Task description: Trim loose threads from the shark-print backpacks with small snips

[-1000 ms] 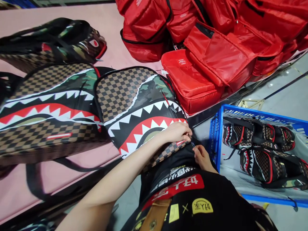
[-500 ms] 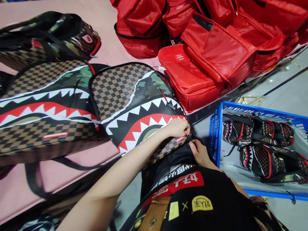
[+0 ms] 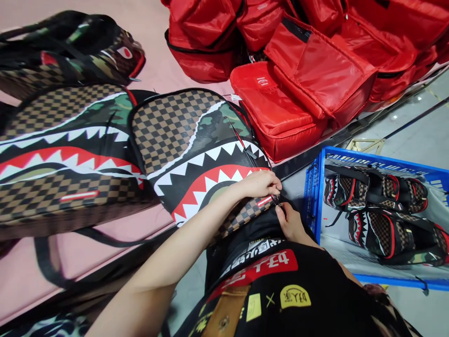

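Brown-and-black checks, green camouflage and a red, black and white toothy-mouth print cover the nearest backpack; I see plain red bags, a pink table and a blue crate.

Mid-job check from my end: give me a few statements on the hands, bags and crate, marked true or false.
1. The left hand is on a toothy-mouthed backpack. True.
2. The blue crate is empty. False: it holds patterned bags.
3. Red bags lie on the pink table. True.
4. The right hand is inside the crate. False: it is beside the left hand, at the backpack's lower right corner as pictured.
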Action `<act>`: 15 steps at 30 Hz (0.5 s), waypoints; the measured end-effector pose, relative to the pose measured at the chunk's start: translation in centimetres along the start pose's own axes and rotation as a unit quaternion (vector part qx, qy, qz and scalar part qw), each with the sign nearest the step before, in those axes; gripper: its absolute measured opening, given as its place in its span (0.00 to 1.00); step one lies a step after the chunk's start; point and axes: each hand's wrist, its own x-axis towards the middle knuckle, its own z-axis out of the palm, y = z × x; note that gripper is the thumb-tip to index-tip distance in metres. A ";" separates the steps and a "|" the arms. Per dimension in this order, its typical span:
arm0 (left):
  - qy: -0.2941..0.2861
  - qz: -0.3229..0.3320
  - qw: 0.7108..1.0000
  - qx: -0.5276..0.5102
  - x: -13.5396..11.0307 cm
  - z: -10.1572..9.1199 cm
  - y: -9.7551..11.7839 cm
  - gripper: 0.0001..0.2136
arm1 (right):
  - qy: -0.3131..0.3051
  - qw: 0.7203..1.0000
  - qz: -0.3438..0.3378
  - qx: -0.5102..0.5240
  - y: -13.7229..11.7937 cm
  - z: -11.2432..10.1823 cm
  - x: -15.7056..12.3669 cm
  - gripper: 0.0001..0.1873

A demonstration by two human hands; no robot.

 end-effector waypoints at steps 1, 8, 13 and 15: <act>-0.002 0.016 1.000 0.000 -0.1 0.1 -0.1 0.08 | 0.002 1.000 -0.001 -0.004 0.2 0.0 -0.1 0.14; -0.009 0.008 0.994 0.105 0.1 0.8 0.6 0.07 | 0.005 0.999 -0.012 -0.044 0.3 0.2 -0.2 0.15; 0.014 0.021 0.988 0.154 0.0 1.5 0.6 0.08 | 0.014 0.997 -0.023 -0.073 -0.1 0.3 0.3 0.14; 0.018 0.023 0.987 0.159 -0.1 1.7 0.5 0.08 | 0.010 0.996 -0.023 -0.091 -0.1 0.2 0.5 0.14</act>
